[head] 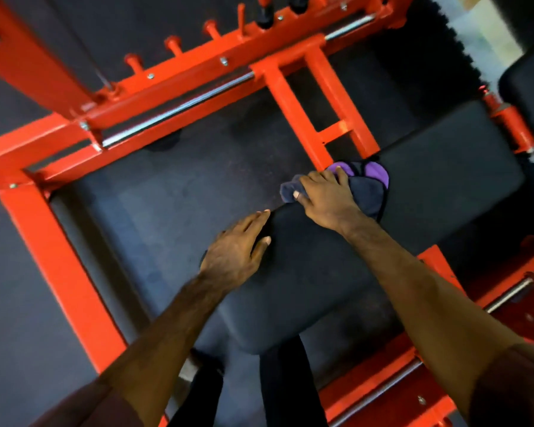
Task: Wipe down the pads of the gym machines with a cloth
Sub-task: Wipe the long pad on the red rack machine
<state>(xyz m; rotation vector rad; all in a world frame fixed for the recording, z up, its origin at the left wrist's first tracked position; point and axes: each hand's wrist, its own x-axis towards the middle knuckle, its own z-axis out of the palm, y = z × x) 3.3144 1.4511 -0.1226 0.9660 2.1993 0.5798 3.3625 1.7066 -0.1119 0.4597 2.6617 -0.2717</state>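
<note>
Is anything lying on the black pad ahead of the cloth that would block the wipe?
Nothing visible does. The right hand presses the cloth on the black pad, whose surface beyond is bare. The left hand rests on the pad's near-left edge, behind the cloth.

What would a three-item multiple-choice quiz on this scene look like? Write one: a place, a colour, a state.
1. Where is the cloth?
A. on the floor
B. on the pad, near its edge
C. hung on the frame

2. What colour is the frame?
A. red
B. blue
C. white

3. What is the left hand doing?
A. gripping the cloth
B. hanging idle off the pad
C. resting on the pad with straight fingers

Key: 1 B, the right hand holds the cloth on the pad; 2 A, every beam is red; 3 C, its fingers lie flat on the black surface.
</note>
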